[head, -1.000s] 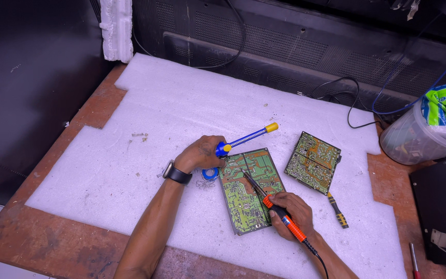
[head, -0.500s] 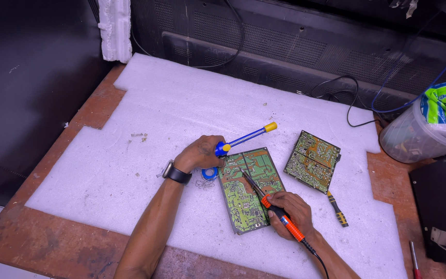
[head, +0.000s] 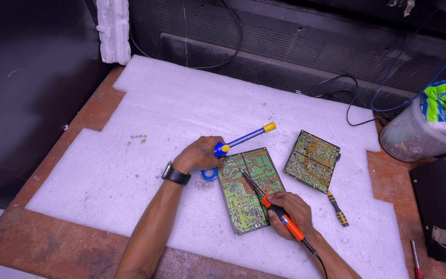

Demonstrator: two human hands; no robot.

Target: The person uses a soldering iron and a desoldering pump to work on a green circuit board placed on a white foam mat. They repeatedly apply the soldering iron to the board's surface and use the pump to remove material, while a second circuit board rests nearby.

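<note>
White foam (head: 130, 170) under green circuit board (head: 249, 196)

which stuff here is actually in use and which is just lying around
In use: left hand holding blue desoldering pump; right hand holding orange-handled soldering iron; green circuit board.

Lying about: second green circuit board; yellow-and-black screwdriver; clear plastic tub.

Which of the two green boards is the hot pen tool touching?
The larger green circuit board, lying between both hands. The soldering iron in the right hand touches it. The smaller board lies apart on the right, untouched.
</note>
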